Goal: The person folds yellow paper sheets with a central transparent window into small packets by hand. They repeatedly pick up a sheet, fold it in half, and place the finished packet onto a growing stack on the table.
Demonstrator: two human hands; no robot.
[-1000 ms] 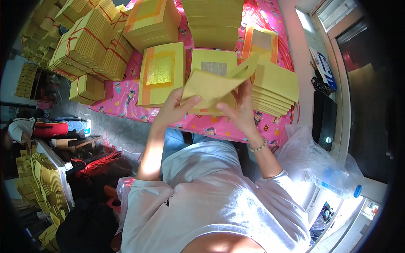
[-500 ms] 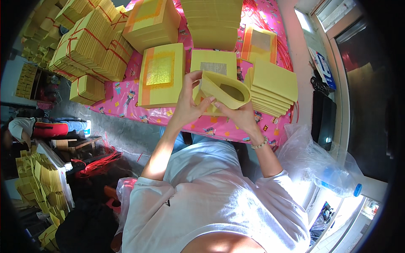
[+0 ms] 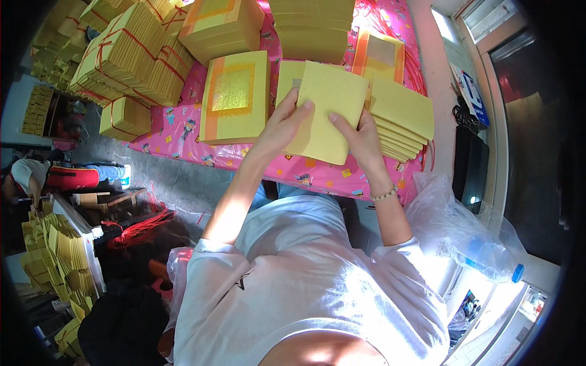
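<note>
Above the near edge of the table I hold a flat yellow paper packet (image 3: 329, 116) upright between both hands. My left hand (image 3: 285, 125) grips its left side, thumb on the front face. On its right side my right hand (image 3: 361, 137) does the same, with a beaded bracelet at the wrist. Behind the packet lies a yellow paper stack (image 3: 287, 79), mostly hidden, with a bit of silver square showing. Left of my hands is a yellow stack with a gold square (image 3: 232, 91). Several plain yellow packets (image 3: 400, 113) lie fanned at the right.
A pink patterned cloth (image 3: 177, 131) covers the table. Tall bundles tied with red string (image 3: 122, 58) stand at the left, larger yellow stacks (image 3: 311, 30) at the back. A plastic bag with a bottle (image 3: 482, 250) hangs at the right. Another person (image 3: 36, 177) bends over at the far left.
The packet was bowed open like a tube and tilted; now it is flat and upright, its broad face toward me. Both hands have shifted to its sides.
</note>
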